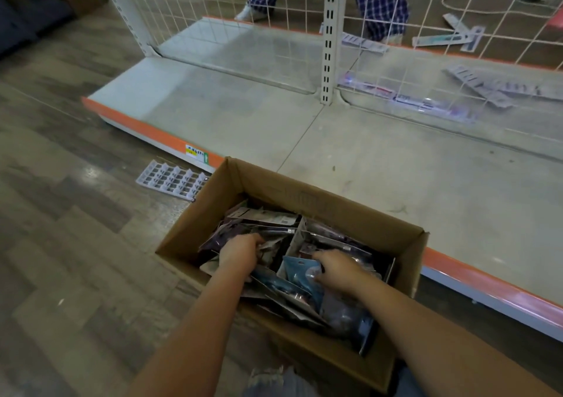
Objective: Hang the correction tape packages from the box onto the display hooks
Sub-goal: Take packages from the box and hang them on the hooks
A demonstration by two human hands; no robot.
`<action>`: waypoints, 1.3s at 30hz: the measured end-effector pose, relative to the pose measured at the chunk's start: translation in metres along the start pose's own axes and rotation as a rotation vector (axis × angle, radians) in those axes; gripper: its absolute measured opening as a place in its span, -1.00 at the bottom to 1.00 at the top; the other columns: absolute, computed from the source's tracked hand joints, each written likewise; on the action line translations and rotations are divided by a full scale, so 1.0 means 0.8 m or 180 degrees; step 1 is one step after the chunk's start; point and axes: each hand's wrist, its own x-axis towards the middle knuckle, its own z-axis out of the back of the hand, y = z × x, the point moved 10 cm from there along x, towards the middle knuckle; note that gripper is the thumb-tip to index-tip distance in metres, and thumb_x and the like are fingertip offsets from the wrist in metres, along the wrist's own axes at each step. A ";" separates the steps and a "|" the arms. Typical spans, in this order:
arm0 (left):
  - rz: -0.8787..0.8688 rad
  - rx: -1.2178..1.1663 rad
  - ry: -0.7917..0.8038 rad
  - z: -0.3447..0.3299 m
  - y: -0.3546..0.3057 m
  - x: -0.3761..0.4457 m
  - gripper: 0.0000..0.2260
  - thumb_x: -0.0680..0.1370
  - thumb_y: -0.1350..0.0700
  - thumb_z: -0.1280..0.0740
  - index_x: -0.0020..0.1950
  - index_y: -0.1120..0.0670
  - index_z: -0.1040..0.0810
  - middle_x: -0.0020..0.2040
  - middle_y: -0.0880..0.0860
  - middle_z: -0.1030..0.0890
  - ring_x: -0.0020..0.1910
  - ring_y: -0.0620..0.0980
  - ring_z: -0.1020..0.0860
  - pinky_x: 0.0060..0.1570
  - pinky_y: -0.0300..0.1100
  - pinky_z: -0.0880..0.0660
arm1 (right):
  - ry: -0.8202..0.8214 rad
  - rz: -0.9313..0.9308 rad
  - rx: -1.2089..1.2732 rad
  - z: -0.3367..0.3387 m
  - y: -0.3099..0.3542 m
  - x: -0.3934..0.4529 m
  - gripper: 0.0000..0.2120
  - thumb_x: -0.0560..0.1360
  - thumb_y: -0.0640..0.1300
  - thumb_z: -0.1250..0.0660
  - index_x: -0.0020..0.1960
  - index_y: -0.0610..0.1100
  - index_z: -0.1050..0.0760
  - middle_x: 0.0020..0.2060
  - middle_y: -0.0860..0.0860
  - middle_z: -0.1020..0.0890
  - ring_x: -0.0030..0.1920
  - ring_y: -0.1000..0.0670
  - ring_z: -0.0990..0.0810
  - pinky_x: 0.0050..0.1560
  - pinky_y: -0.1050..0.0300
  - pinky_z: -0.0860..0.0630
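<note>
An open cardboard box (213, 201) stands on the floor against the shelf base, filled with several correction tape packages (268, 218) lying loosely in a heap. My left hand (239, 253) reaches into the left half of the box, fingers curled down among dark packages. My right hand (338, 267) is in the middle of the box, its fingers curled round the edge of a blue package (297, 270). No display hooks are in view; the white wire grid panel (274, 10) behind the shelf is bare.
The grey shelf base (380, 159) with an orange front strip runs behind the box, with a white slotted upright (329, 37). A clear plastic label strip (170, 180) lies on the wood floor left of the box. Beyond the grid, a person's plaid-trousered legs (377, 4) stand.
</note>
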 end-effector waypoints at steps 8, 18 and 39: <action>-0.0521 -0.1751 -0.0751 0.053 -0.012 -0.037 -0.93 0.56 0.03 -0.32 -0.11 -0.02 -0.53 -0.21 -0.05 -0.61 -0.18 -0.08 -0.58 -0.13 -0.14 -0.53 | -0.0354 -0.0313 0.1849 0.036 -0.017 -0.013 -0.90 0.53 -0.14 -0.32 -0.12 0.01 -0.44 -0.15 0.06 -0.57 -0.18 0.12 -0.59 -0.35 0.29 -0.48; -0.0292 -0.4681 -0.0555 0.058 0.002 -0.042 -0.86 0.59 0.10 -0.29 0.12 0.09 -0.53 -0.04 0.06 -0.66 -0.09 -0.02 -0.63 -0.14 -0.16 -0.56 | -0.0997 -0.0479 0.3115 0.079 -0.035 -0.033 -0.85 0.59 -0.11 -0.23 0.14 -0.04 -0.47 0.07 0.01 -0.61 -0.01 0.08 -0.63 -0.11 0.15 -0.60; -0.0261 -0.3631 -0.0102 0.005 -0.022 -0.015 -0.59 0.46 0.13 -0.47 0.28 0.08 -0.46 0.15 0.04 -0.62 0.15 0.04 -0.57 0.14 -0.02 -0.48 | -0.0479 -0.1087 0.1553 0.038 -0.049 -0.032 -0.53 0.46 -0.25 -0.41 0.29 -0.16 -0.29 0.26 -0.12 -0.47 0.26 -0.11 -0.48 0.19 -0.03 -0.49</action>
